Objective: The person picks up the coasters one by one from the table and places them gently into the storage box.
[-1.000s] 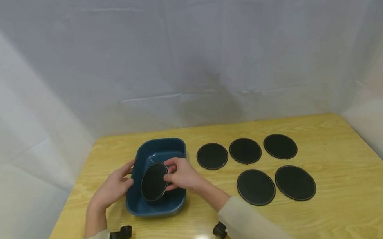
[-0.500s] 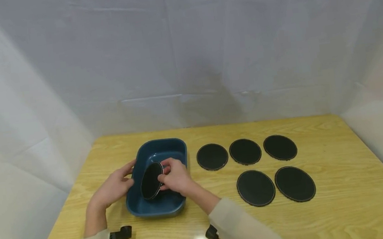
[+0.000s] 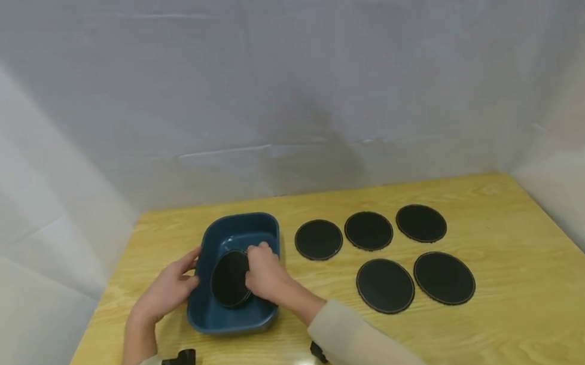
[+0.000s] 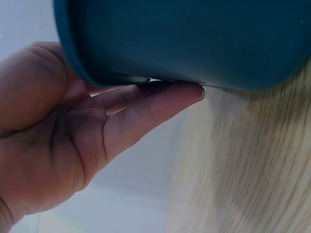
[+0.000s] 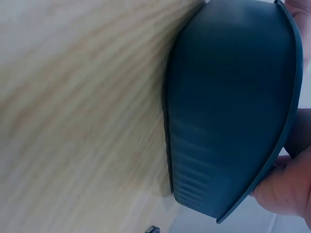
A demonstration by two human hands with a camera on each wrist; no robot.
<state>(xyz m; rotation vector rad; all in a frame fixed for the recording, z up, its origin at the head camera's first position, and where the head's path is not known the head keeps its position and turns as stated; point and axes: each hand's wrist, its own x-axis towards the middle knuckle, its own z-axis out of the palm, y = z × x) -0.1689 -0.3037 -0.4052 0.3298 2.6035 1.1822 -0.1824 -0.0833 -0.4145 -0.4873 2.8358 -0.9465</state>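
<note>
A dark blue plastic bin (image 3: 232,320) stands at the left of the table. Inside it lies a black round coaster (image 3: 229,279) with a thin pale line round its edge. My right hand (image 3: 268,274) reaches over the bin and pinches the coaster's right edge; its fingertips are hidden in the head view. My left hand (image 3: 166,290) rests against the bin's left side, with straight fingers (image 4: 150,114) touching the outer wall below the rim.
Several more black coasters lie flat right of the bin: three in the back row, starting with one coaster (image 3: 318,240), and two in front, one of them a coaster (image 3: 385,286). White sheeting (image 3: 281,87) encloses the wooden table (image 3: 508,314).
My right hand has moved left and down into the bin with the coaster, which now lies flatter than half a second ago. My left hand stays at the bin's side.
</note>
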